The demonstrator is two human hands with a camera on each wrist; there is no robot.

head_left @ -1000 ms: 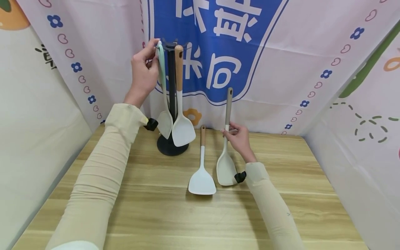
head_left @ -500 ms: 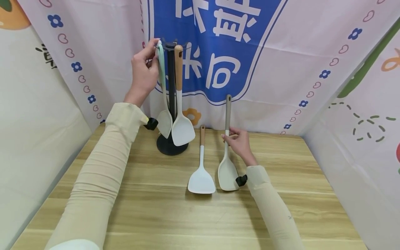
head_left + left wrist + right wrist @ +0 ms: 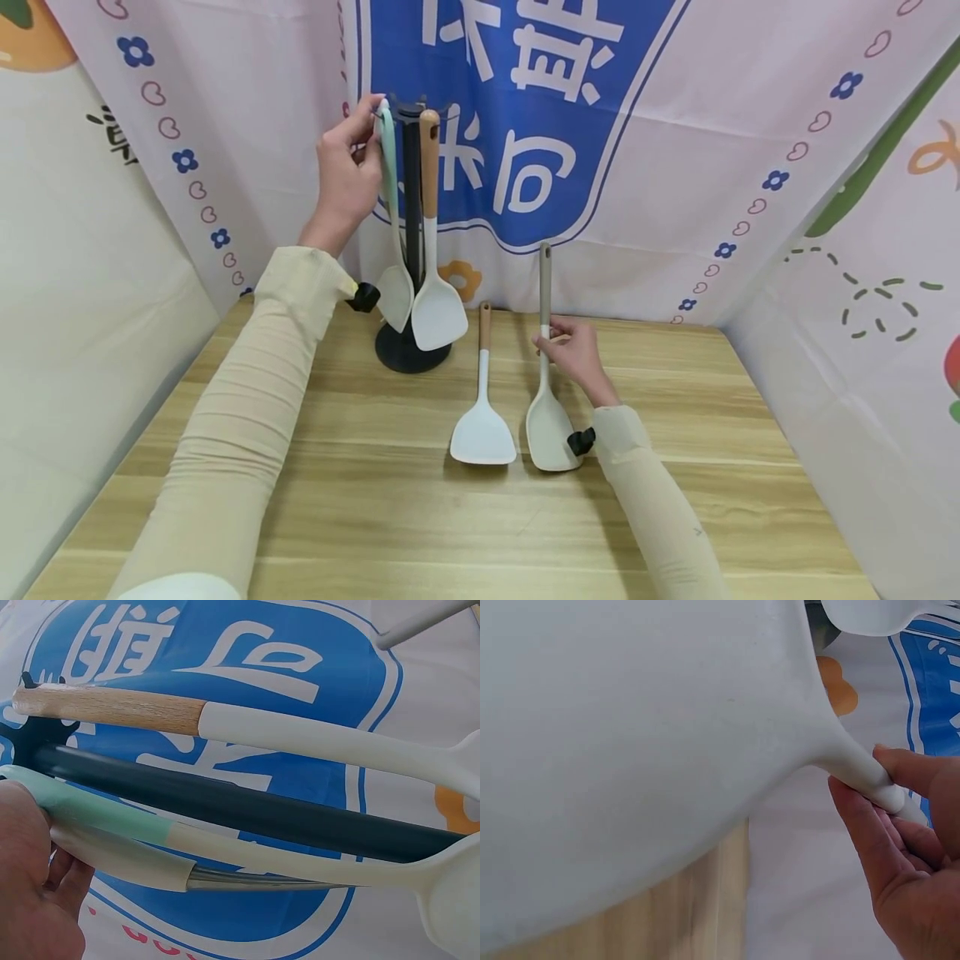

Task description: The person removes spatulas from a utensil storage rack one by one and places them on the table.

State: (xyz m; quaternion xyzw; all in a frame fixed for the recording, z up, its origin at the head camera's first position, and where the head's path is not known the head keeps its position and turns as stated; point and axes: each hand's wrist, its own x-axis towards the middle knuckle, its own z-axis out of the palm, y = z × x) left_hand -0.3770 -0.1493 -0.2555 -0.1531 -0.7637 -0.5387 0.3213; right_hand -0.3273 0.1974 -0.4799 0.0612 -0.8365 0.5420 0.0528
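Observation:
At the top of the black utensil stand [image 3: 413,354], my left hand [image 3: 348,171] pinches the upper end of a mint-handled spatula [image 3: 395,296] with a cream head. Behind that handle, the left wrist view shows another utensil with a cream handle and metal shaft [image 3: 225,879]. A white spatula with a wooden handle [image 3: 439,312] hangs on the stand's right side. My right hand [image 3: 576,350] grips a grey-handled spatula [image 3: 551,433] where handle and pale neck meet. It stands head down, handle up, just right of a second white wooden-handled spatula [image 3: 483,433].
The wooden tabletop [image 3: 420,533] ends at a printed cloth backdrop [image 3: 660,167]. Cloth side walls rise at left and right. Small prongs [image 3: 45,735] spread from the top of the stand's pole.
My right hand has lowered the grey-handled spatula toward the front of the table, its head moving down and slightly right. My left hand stays at the mint handle.

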